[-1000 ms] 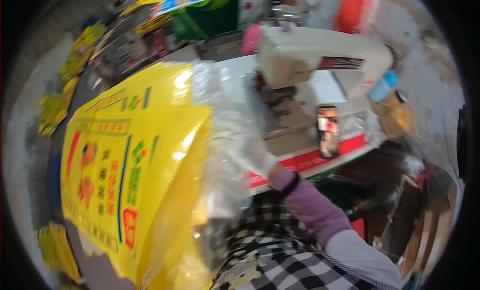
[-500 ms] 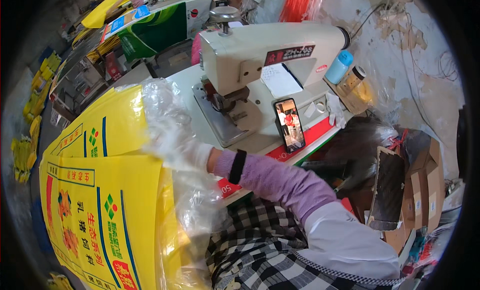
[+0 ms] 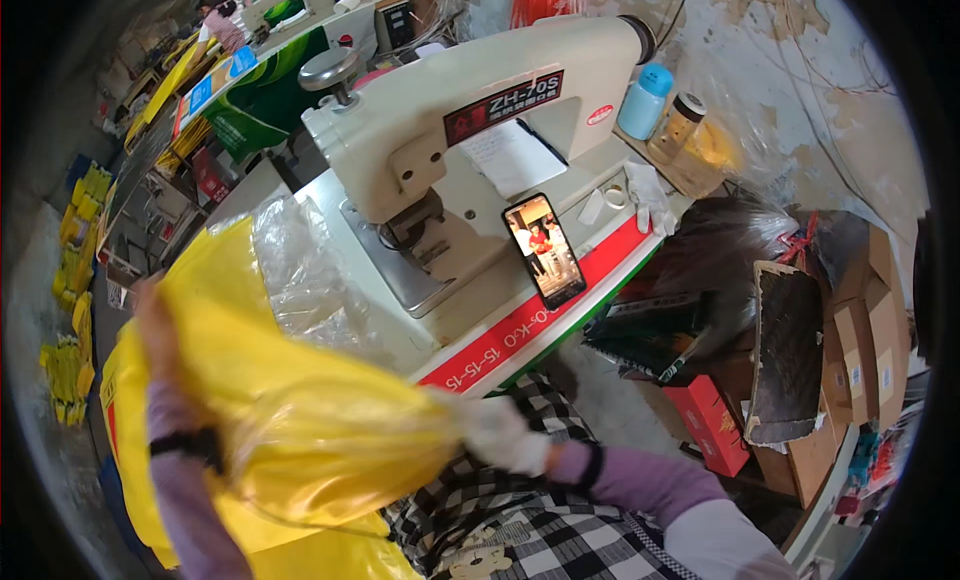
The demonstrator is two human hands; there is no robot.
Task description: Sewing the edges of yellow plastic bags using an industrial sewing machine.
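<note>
A yellow plastic sack (image 3: 330,420) is stretched across my lap, its surface creased and smeared by motion. My right hand (image 3: 505,436), in a white glove, grips the gathered right end of the sack near my checked apron (image 3: 570,510). At the sack's far left edge is my left hand (image 3: 157,325); motion blurs it, so its fingers cannot be made out. Clear plastic liner (image 3: 305,270) spreads beyond the sack, against the table edge. A large cream sewing machine (image 3: 470,110) stands on the table (image 3: 470,290) ahead of my hands.
A phone (image 3: 545,252) leans on the table near its red-striped edge. A white glove (image 3: 650,195), a blue bottle (image 3: 645,102) and a jar (image 3: 678,125) are at the right. Cardboard (image 3: 785,355) and a red box (image 3: 706,425) stand below. Another person (image 3: 222,25) is far back left.
My right hand has drawn back toward my lap, pulling the sack's end to the right. My left hand has come into view at the left. The sack's printed face has turned out of sight.
</note>
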